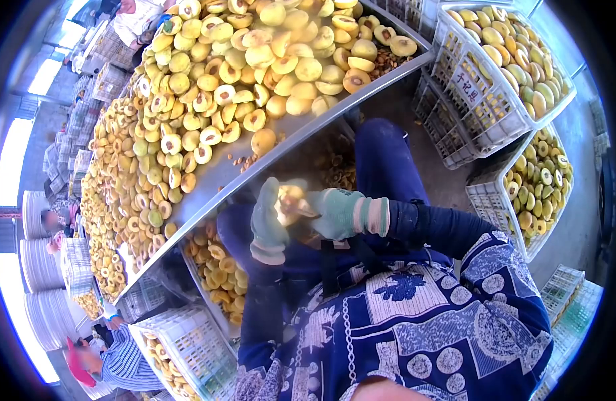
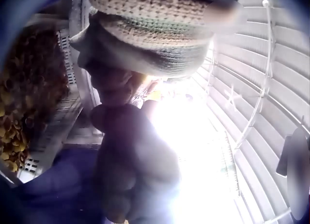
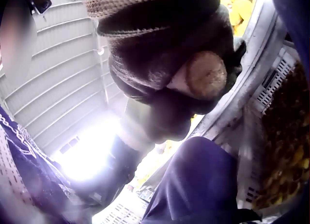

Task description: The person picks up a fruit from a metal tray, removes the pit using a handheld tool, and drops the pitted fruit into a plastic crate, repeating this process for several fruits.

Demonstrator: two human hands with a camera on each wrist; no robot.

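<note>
My gloved left hand (image 1: 265,224) holds a yellow apricot (image 1: 289,204) in front of my lap, its flesh facing up. Close against the fruit's right side is my gloved right hand (image 1: 340,212), with its fingers curled round a wooden-handled tool. The round butt of the wooden handle (image 3: 207,74) sticks out of the fist in the right wrist view; the tool's working end is mostly hidden at the fruit. In the left wrist view both hands are dark against bright light. The two gloves meet around the apricot.
A metal-edged table (image 1: 301,137) slopes across ahead, heaped with halved apricots (image 1: 188,100) and some loose brown pits. Stacked white crates (image 1: 478,100) of fruit stand at the right. Another crate (image 1: 181,351) is at lower left. Below the table edge sits a container of apricot halves (image 1: 221,274).
</note>
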